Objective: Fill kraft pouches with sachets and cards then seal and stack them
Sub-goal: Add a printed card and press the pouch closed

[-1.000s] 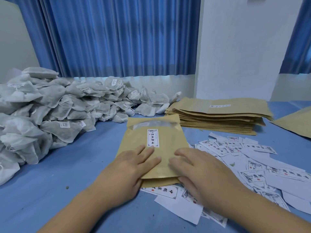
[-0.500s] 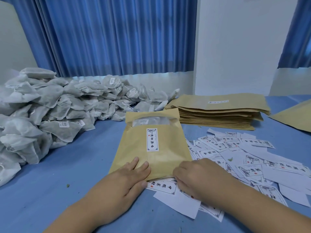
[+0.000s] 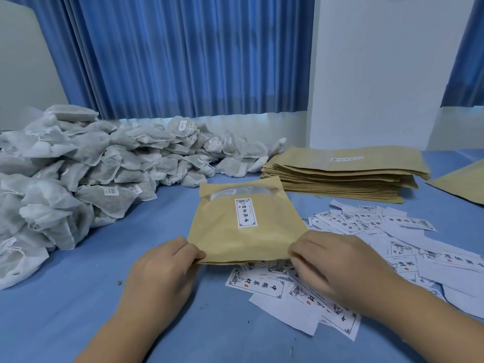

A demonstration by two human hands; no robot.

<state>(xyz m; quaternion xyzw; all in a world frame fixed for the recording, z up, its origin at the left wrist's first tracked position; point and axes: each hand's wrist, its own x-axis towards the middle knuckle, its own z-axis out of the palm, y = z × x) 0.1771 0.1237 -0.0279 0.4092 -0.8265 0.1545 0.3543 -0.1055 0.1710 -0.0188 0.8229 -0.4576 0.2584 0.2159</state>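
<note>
Kraft pouch [image 3: 243,231], labelled, flat at middle of counter [image 3: 78,297], window end toward 12 o'clock. At 7 o'clock, left hand [image 3: 162,273], fingers [image 3: 195,254] pinching pouch's near corner. At 5 o'clock, right hand [image 3: 337,263], fingers pinching the other near corner. From 9 to 11 o'clock, grey heap of sachets [image 3: 86,169]. At 1 o'clock, stack of pouches [image 3: 340,174]. From 3 to 5 o'clock, scattered cards [image 3: 392,244], some under pouch's near edge.

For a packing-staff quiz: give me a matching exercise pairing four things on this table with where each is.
1 white mesh sachets
2 stack of flat brown kraft pouches
3 white printed paper cards
4 labelled brown kraft pouch

A pinched by left hand and right hand
B heaped, left
C scattered, near right
D far right

Pairs: 1-B, 2-D, 3-C, 4-A
</note>
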